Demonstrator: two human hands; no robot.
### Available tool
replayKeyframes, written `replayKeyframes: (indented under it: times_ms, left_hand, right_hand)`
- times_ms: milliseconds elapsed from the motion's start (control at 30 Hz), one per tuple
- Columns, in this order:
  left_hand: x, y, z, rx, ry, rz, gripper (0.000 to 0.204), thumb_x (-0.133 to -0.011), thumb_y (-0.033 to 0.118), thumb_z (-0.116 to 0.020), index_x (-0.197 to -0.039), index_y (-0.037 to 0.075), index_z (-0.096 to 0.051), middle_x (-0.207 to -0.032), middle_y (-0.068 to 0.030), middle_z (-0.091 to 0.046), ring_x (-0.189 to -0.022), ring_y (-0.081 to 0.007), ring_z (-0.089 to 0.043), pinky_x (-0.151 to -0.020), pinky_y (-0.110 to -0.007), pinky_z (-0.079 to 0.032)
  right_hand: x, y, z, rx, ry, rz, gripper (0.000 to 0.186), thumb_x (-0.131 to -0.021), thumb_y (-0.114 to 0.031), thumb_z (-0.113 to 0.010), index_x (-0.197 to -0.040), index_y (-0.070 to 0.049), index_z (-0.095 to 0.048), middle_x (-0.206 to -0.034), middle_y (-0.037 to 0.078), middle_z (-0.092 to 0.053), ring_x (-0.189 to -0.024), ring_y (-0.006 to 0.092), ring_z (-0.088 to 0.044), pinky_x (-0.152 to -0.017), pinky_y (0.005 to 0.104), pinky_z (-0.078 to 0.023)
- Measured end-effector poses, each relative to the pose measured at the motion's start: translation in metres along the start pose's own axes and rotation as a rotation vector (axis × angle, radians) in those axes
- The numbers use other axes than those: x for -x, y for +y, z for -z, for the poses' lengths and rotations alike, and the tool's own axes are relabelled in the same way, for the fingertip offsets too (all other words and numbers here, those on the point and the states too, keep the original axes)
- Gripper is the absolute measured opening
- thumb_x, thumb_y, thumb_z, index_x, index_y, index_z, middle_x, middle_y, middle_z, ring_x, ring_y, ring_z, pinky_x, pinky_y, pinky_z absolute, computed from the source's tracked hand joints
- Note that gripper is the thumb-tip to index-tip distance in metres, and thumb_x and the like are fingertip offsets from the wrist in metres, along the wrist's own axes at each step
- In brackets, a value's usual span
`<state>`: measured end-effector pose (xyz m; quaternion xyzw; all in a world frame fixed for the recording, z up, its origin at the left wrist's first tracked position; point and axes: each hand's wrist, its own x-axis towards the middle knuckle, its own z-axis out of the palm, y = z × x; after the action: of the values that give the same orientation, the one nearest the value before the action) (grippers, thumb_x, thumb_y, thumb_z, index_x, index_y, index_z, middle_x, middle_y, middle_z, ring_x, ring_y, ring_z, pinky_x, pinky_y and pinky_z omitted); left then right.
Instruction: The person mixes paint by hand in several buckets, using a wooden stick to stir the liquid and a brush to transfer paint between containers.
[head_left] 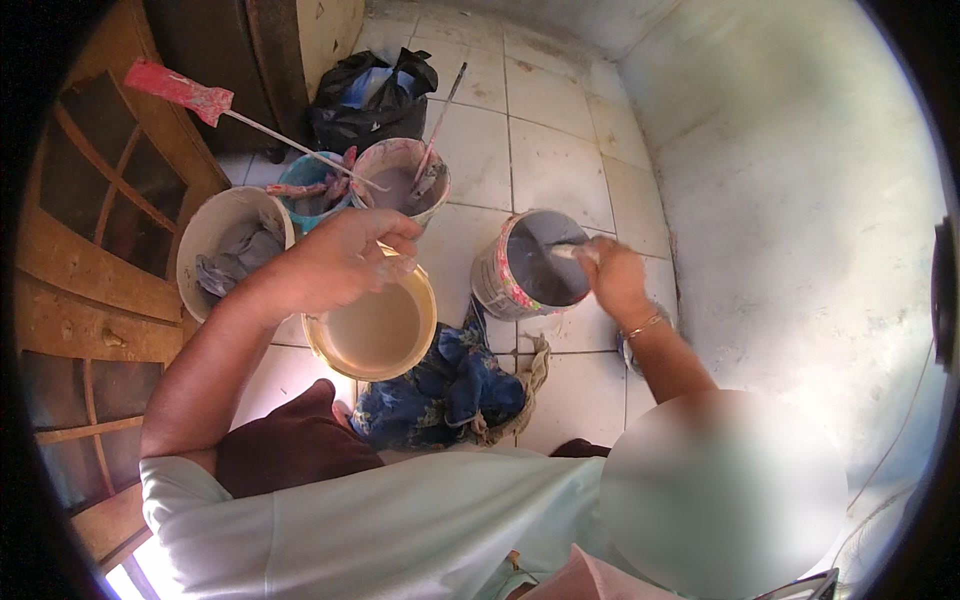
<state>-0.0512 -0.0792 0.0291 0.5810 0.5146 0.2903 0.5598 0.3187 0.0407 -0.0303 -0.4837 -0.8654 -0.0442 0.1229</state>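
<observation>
My right hand (617, 282) grips a short pale handle (568, 250) over a round bucket (493, 283) with a flowery red and pink pattern. Thick dark grey liquid (545, 268) that looks like paint fills much of it. The handle's lower end meets the liquid, so I cannot tell what kind of tool it is. My left hand (345, 258) hangs over the far rim of a yellow-rimmed bucket (428, 335) holding cloudy beige liquid. Its fingers are curled together; whether anything small is between them cannot be seen.
Beyond my left hand stand a white bucket (187, 262) with grey rags, a blue bucket (300, 160), and a stained pail (440, 165) with a stick (443, 120). A red paint roller (180, 92) juts out leftward. Dark blue cloth (450, 385) lies near me. A wall (770, 190) bounds the right.
</observation>
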Motion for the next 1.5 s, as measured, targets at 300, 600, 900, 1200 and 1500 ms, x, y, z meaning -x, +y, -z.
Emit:
replayKeyframes:
  times_ms: [300, 600, 900, 1200, 1500]
  left_hand:
    - [0.005, -0.01, 0.001, 0.057, 0.038, 0.062, 0.048, -0.084, 0.002, -0.057, -0.13, -0.006, -0.046, -0.111, -0.013, -0.059, -0.092, -0.0167, -0.06, -0.079, -0.029, -0.052]
    - [0.005, -0.014, -0.002, 0.047, 0.03, 0.037, 0.047, -0.085, 0.002, -0.057, -0.13, -0.005, -0.046, -0.112, -0.0135, -0.059, -0.09, -0.0165, -0.06, -0.079, -0.03, -0.052]
    - [-0.001, -0.004, -0.004, -0.028, 0.014, -0.024, 0.045, -0.085, 0.003, -0.057, -0.128, -0.005, -0.048, -0.111, -0.014, -0.06, -0.09, -0.0163, -0.06, -0.078, -0.03, -0.052]
    - [0.001, -0.008, -0.003, 0.028, 0.016, -0.033, 0.044, -0.085, 0.003, -0.059, -0.127, -0.006, -0.049, -0.113, -0.0153, -0.06, -0.092, -0.0164, -0.06, -0.078, -0.03, -0.052]
    - [-0.003, -0.016, -0.007, 0.066, -0.013, -0.011, 0.045, -0.086, 0.003, -0.057, -0.129, -0.006, -0.047, -0.113, -0.0143, -0.06, -0.092, -0.0158, -0.06, -0.079, -0.03, -0.052]
  right_hand:
    - [-0.008, -0.015, 0.022, -0.096, 0.138, -0.039, 0.02, -0.084, -0.025, -0.067, -0.084, -0.005, -0.063, -0.077, 0.016, -0.066, -0.071, 0.0362, -0.063, -0.064, 0.0411, -0.05]
    - [-0.022, -0.021, 0.03, -0.094, 0.122, -0.149, 0.023, -0.082, -0.026, -0.069, -0.085, -0.004, -0.064, -0.077, 0.019, -0.065, -0.071, 0.038, -0.063, -0.065, 0.0427, -0.049]
    - [-0.018, 0.006, -0.026, -0.126, 0.17, -0.097, 0.025, -0.08, -0.026, -0.071, -0.082, -0.002, -0.065, -0.075, 0.021, -0.064, -0.071, 0.0387, -0.063, -0.063, 0.0428, -0.05]
    - [-0.02, -0.009, -0.042, 0.038, -0.096, -0.161, 0.026, -0.078, -0.027, -0.066, -0.082, -0.002, -0.064, -0.075, 0.021, -0.065, -0.074, 0.0394, -0.064, -0.068, 0.0466, -0.051]
    - [-0.034, -0.037, -0.052, -0.335, -0.019, -0.119, 0.028, -0.078, -0.026, -0.07, -0.08, 0.001, -0.063, -0.074, 0.022, -0.064, -0.073, 0.0399, -0.063, -0.068, 0.0469, -0.049]
